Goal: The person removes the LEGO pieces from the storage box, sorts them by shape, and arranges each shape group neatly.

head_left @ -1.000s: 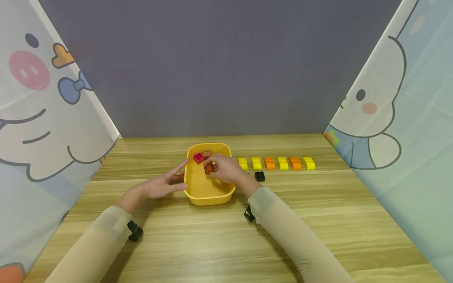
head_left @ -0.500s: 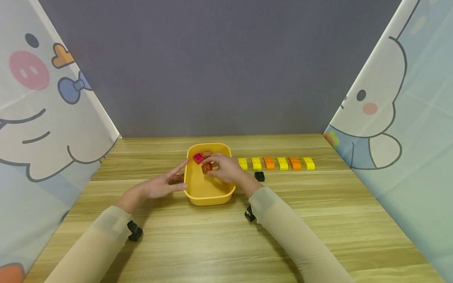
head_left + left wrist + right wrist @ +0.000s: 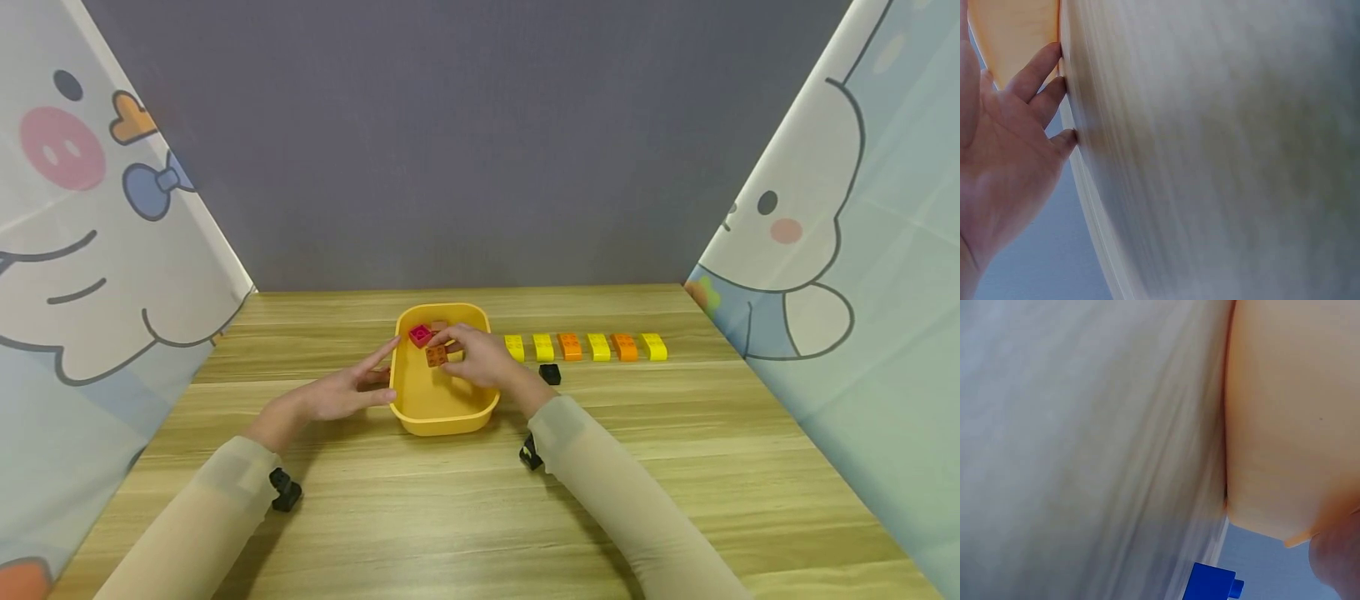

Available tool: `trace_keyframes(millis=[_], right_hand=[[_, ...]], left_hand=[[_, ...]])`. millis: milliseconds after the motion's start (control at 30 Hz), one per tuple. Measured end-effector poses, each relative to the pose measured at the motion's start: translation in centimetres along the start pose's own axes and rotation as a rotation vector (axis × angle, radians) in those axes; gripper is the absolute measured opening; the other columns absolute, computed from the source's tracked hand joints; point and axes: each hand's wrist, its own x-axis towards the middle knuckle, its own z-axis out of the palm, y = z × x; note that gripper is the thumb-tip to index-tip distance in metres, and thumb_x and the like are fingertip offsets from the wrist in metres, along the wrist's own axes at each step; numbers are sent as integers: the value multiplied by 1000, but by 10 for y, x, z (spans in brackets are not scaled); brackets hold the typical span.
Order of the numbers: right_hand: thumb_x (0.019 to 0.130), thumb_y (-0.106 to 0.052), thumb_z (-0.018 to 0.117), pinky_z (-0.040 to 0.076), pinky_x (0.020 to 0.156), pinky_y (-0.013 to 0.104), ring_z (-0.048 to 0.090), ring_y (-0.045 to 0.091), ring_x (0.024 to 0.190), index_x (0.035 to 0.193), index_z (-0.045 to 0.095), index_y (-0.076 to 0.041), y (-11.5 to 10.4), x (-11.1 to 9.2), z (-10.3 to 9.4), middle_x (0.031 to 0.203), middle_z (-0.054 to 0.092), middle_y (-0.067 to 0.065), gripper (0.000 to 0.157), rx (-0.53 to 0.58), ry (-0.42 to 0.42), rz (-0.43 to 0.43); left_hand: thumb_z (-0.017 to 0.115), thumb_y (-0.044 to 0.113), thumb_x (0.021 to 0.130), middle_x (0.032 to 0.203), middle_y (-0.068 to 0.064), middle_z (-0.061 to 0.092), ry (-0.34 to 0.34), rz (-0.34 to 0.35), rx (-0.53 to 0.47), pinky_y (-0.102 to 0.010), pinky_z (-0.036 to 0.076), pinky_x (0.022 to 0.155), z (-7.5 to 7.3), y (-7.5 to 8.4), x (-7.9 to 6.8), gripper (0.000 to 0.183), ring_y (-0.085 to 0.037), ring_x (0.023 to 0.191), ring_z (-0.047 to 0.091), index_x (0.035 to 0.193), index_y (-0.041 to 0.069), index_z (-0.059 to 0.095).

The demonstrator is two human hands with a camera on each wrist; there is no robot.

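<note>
A yellow plastic bin (image 3: 442,427) stands on the wooden table, holding a crimson toy brick (image 3: 421,335) and a light brown brick (image 3: 439,326) toward its far end. Inside it, my right hand (image 3: 476,358) pinches a brown toy brick (image 3: 436,357) with studs, thumb and fingertips at its right side. My left hand (image 3: 337,393) is spread against the bin's left side, its fingers fairly straight and the thumb at the rim. The left wrist view shows that hand (image 3: 1010,137) with its fingertips down by the table. In the right wrist view only a bit of my right hand (image 3: 1338,556) shows.
Right of the bin runs a row of yellow bricks (image 3: 543,347) and orange bricks (image 3: 570,347). A black brick (image 3: 550,374) lies in front of them. A blue brick (image 3: 1210,583) shows beside the bin in the right wrist view. A grey panel (image 3: 480,150) stands behind the table.
The brown brick has turned in my right fingers, so its studded face shows more, and shifted slightly left. My left hand has stayed in place at the bin.
</note>
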Motion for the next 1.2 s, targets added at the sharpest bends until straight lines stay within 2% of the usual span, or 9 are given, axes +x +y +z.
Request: trace_keyframes(millis=[167,300,400,567,633,667,833,1033,1200], right_hand=[[100,-13,82,55,117,51,70,29,134,136,71,-18,0,0,0,167,55,6,38,31,-2,-18],[99,-13,84,49,123,54,63,31,144,135,72,-19,0,-1,-3,168,55,8,39,8,3,-83],[98,-13,84,47,124,56,61,34,142,135,74,-18,0,-3,-9,167,56,9,38,37,2,-136],[98,-15,85,53,107,59,64,39,124,134,76,-18,4,-17,-27,140,73,7,37,127,35,-163],[98,-12,84,55,101,57,65,36,119,134,76,-17,10,-27,-37,130,74,6,37,146,61,-166],[98,-11,84,57,99,55,66,34,117,134,76,-17,14,-33,-42,131,72,5,36,154,76,-164],[98,-6,83,59,96,48,67,29,116,134,76,-13,39,-64,-69,139,65,10,37,138,147,-121],[100,-6,81,60,99,45,68,31,120,138,73,-11,71,-98,-97,139,65,11,39,128,187,29],[102,-3,78,61,92,26,71,37,120,141,69,-6,95,-119,-111,138,68,19,40,175,190,102]], left_hand=[[65,50,110,174,-29,37,6,-8,-4,-77,24,129,0,-2,0,97,-51,163,35,177,41,-4],[65,50,110,173,-29,39,10,-5,2,-77,25,129,-1,-2,-1,96,-50,162,37,177,41,-4],[65,51,110,173,-29,38,13,-6,5,-77,25,129,-1,-2,-1,96,-50,162,37,176,43,-5],[65,52,110,173,-30,37,18,-10,13,-77,24,129,-2,-1,-1,96,-50,162,36,175,48,-5],[65,52,109,173,-29,38,19,-12,13,-76,24,129,-1,-1,-1,96,-49,162,36,175,49,-5],[65,52,109,173,-29,38,19,-12,14,-76,25,130,-2,-1,-1,96,-49,162,36,175,50,-5],[66,51,109,173,-30,38,18,-11,16,-76,26,130,-1,0,-1,97,-50,162,36,175,49,-5],[66,49,109,172,-32,38,11,-5,31,-76,27,128,-1,4,-2,99,-52,162,36,176,44,-6],[67,48,109,173,-32,37,10,0,33,-77,28,128,0,4,-3,100,-52,162,35,176,42,-6]])
